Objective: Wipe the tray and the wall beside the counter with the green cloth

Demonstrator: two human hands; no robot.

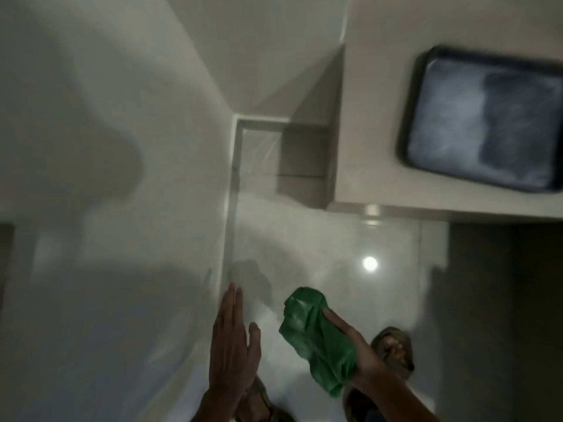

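My right hand grips the crumpled green cloth, held low in front of me above the floor. My left hand is flat with fingers together and thumb out, close to the white wall on my left. A dark tray with whitish smears lies on the pale counter at the upper right, well away from both hands.
A glossy white tiled floor reflects a ceiling light. The counter's side panel and a recess sit beside the wall corner. A dark panel stands under the counter at the right. My sandalled feet show below the hands.
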